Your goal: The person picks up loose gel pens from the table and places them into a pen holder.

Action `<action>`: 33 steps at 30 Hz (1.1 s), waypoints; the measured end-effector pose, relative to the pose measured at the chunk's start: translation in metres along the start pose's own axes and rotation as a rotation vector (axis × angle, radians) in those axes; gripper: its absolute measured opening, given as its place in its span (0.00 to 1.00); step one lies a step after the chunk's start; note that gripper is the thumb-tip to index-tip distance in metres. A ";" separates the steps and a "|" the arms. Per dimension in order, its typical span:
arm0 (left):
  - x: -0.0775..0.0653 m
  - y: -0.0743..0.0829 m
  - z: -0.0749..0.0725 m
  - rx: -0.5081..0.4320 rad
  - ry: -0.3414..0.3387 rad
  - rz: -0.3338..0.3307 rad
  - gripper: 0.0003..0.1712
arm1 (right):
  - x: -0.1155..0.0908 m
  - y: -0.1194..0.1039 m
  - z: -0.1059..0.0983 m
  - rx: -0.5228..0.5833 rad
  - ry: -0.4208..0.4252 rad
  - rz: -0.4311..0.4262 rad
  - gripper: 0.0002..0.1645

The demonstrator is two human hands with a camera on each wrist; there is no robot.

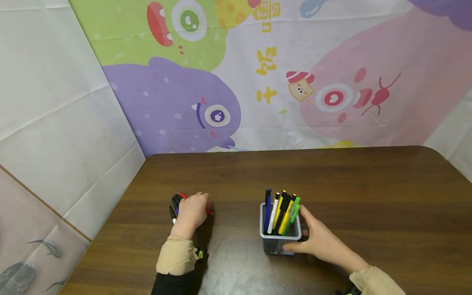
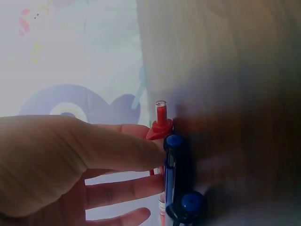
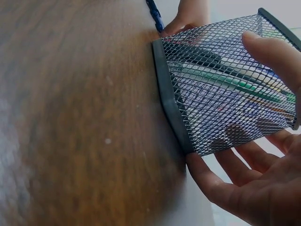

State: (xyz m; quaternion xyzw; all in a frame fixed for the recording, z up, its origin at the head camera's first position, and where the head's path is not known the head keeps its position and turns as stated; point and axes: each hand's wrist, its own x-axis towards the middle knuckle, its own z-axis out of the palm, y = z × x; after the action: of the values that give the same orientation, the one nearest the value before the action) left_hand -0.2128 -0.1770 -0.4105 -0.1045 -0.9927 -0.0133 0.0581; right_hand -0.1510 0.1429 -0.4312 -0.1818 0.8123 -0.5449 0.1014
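A left hand (image 1: pixel 192 211) pinches a slim red plastic pen (image 2: pixel 162 123) beside black pens (image 1: pixel 172 214) at left; well apart, the right hand (image 1: pixel 326 242) grips the near-right side of a square mesh pen holder (image 1: pixel 274 247).

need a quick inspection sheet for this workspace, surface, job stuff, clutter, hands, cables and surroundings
Surface: brown wood-grain table, with a shine near the front.
Job's things: mesh pen holder containing blue, white, yellow, black and green pens; red pen and dark pens to its left, outside it.
Clutter: nothing seen.
Hands: left hand pinches the red pen; right hand holds the holder's side.
Cables: nothing seen.
Surroundings: cartoon-printed backdrop behind, white sheet at left.
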 end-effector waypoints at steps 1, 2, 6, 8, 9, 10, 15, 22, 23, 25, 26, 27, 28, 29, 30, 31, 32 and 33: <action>0.000 -0.001 0.000 -0.003 -0.001 0.003 0.12 | 0.000 0.000 0.000 -0.001 -0.002 -0.010 0.60; 0.000 -0.001 0.001 -0.005 0.003 0.006 0.12 | 0.000 0.000 0.000 -0.004 -0.001 -0.014 0.60; -0.001 0.000 0.000 0.004 0.041 0.030 0.13 | -0.001 0.000 0.000 0.007 -0.007 -0.030 0.59; 0.000 0.000 -0.001 0.017 0.081 0.044 0.13 | -0.001 -0.001 -0.001 0.016 -0.012 -0.024 0.58; 0.000 0.000 -0.001 0.019 0.106 0.050 0.13 | -0.001 -0.002 -0.001 0.020 -0.015 -0.024 0.58; 0.000 0.001 -0.002 0.014 0.129 0.056 0.13 | -0.001 -0.002 -0.001 0.024 -0.018 -0.025 0.59; 0.002 0.004 -0.007 -0.045 0.247 0.070 0.12 | -0.001 -0.002 -0.001 0.028 -0.016 -0.016 0.59; 0.002 0.008 -0.015 -0.118 0.422 0.086 0.12 | -0.001 -0.002 -0.001 0.033 -0.027 -0.023 0.59; 0.002 0.009 -0.017 -0.126 0.444 0.085 0.12 | -0.001 -0.002 -0.001 0.037 -0.030 -0.022 0.60; 0.003 0.011 -0.022 -0.143 0.475 0.079 0.11 | -0.001 -0.003 -0.001 0.038 -0.032 -0.020 0.60; 0.003 0.012 -0.024 -0.150 0.486 0.073 0.11 | -0.001 -0.003 -0.002 0.039 -0.033 -0.019 0.60; 0.003 0.013 -0.026 -0.157 0.501 0.070 0.10 | -0.001 -0.003 -0.002 0.042 -0.035 -0.017 0.60; 0.003 0.015 -0.028 -0.163 0.517 0.066 0.10 | -0.001 -0.003 -0.002 0.048 -0.037 -0.015 0.60; 0.003 0.016 -0.030 -0.172 0.532 0.060 0.09 | -0.001 -0.003 -0.002 0.053 -0.038 -0.013 0.60; 0.003 0.018 -0.033 -0.182 0.551 0.052 0.08 | -0.001 -0.003 -0.002 0.056 -0.039 -0.012 0.60; 0.003 0.019 -0.035 -0.193 0.571 0.043 0.08 | -0.001 -0.003 -0.002 0.059 -0.039 -0.010 0.60; 0.003 0.021 -0.037 -0.207 0.592 0.032 0.07 | -0.001 -0.003 -0.002 0.065 -0.039 -0.005 0.60; 0.002 0.022 -0.040 -0.226 0.614 0.022 0.07 | -0.001 -0.003 -0.002 0.068 -0.040 -0.004 0.60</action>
State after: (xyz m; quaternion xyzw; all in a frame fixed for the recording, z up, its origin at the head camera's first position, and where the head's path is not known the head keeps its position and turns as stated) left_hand -0.2059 -0.1560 -0.3705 -0.1122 -0.9200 -0.1537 0.3427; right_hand -0.1501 0.1436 -0.4280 -0.1905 0.7909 -0.5685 0.1225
